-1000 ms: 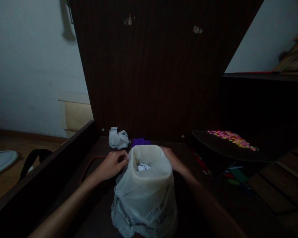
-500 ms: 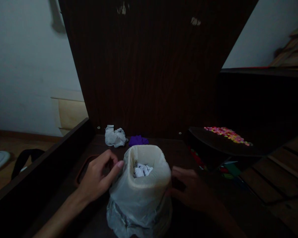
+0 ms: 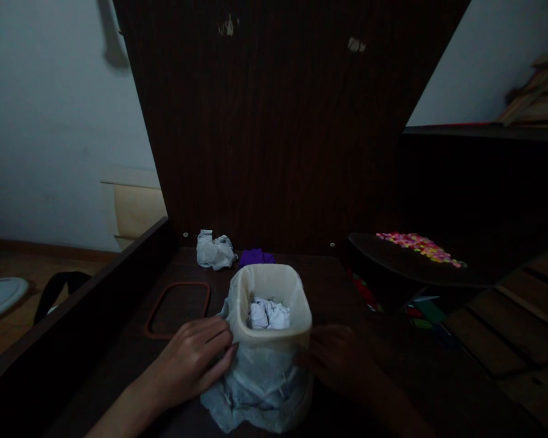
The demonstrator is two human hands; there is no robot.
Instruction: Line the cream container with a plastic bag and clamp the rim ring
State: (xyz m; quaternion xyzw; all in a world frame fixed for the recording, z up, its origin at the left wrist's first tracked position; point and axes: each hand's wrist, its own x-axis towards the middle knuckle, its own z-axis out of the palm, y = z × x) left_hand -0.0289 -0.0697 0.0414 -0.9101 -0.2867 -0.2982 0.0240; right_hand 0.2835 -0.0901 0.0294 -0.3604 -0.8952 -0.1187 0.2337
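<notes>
A small cream waste bin (image 3: pixel 274 328) stands on a dark wooden surface, lined with a thin white plastic bag (image 3: pixel 260 389) that is folded over the rim and hangs down its sides. Crumpled white paper (image 3: pixel 268 314) lies inside. My left hand (image 3: pixel 194 359) presses against the bag on the bin's left side, fingers curled on the plastic. On the bin's right side, in shadow, my right hand (image 3: pixel 342 359) lies against the bag.
A crumpled white wad (image 3: pixel 215 250) and a purple scrap (image 3: pixel 254 257) lie behind the bin by a dark wooden board (image 3: pixel 283 121). A reddish rounded ring (image 3: pixel 179 308) lies to the left. At the right a dark tray (image 3: pixel 411 267) bears coloured bits (image 3: pixel 420 246).
Both hands have come down from the bin's rim to its lower sides, drawing the bag down. The reddish ring is now uncovered.
</notes>
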